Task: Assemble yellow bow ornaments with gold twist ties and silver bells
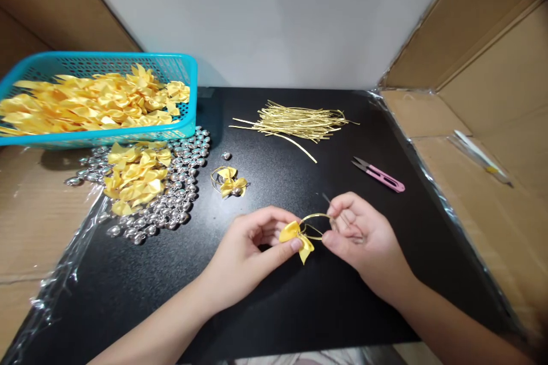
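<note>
Between thumb and fingers my left hand (252,251) pinches a yellow ribbon bow (291,231) near the front of the black table. A gold cord (315,216) loops from the bow across to my right hand (363,242), whose thumb and fingers are closed on it. A thin dark tip shows above the right fingertips; I cannot tell what it belongs to. Behind my left hand lie finished-looking yellow bows (233,185) with looped cord and silver bells. A single silver bell (226,155) sits just beyond them.
A blue basket (193,97) of yellow bows stands at the back left. Before it, more bows (137,174) lie among many silver bells (171,211). Gold cords (299,121) are piled at the back. Pink thread snips (381,175) and a white-handled tool (479,154) lie right.
</note>
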Available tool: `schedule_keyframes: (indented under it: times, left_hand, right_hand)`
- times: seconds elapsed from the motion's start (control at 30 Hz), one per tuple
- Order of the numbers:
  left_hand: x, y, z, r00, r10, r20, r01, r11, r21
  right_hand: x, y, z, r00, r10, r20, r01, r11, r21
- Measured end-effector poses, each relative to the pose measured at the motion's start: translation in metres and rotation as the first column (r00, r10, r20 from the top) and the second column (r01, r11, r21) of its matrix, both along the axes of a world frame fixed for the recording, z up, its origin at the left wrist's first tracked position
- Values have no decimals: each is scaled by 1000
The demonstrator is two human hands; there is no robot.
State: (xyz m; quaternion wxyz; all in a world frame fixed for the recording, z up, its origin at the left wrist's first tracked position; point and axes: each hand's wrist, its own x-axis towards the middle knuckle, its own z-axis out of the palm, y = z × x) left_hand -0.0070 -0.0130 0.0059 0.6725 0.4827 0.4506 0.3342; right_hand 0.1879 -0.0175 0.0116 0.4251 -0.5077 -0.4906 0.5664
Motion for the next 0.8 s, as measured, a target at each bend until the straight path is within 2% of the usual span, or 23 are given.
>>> schedule_keyframes:
  times: [0.17,0.37,0.63,0.8]
  left_hand:
    - [0,0,2,999,-25,-20,25,999,47]
    - [0,2,2,998,-31,-56,37,993,108]
    - [1,4,2,997,-37,-64,46,989,142]
    - [0,4,0,998,-35,-54,42,990,133]
  right_hand:
    - [-1,1,-1,986,68,-154,-82,993,-83]
    - [3,1,-6,894,103,-436,-181,974,-140]
    - [5,1,-3,864,101,-493,-199,969,-149]
    - [7,-1,-6,874,110,-474,-201,969,-144]
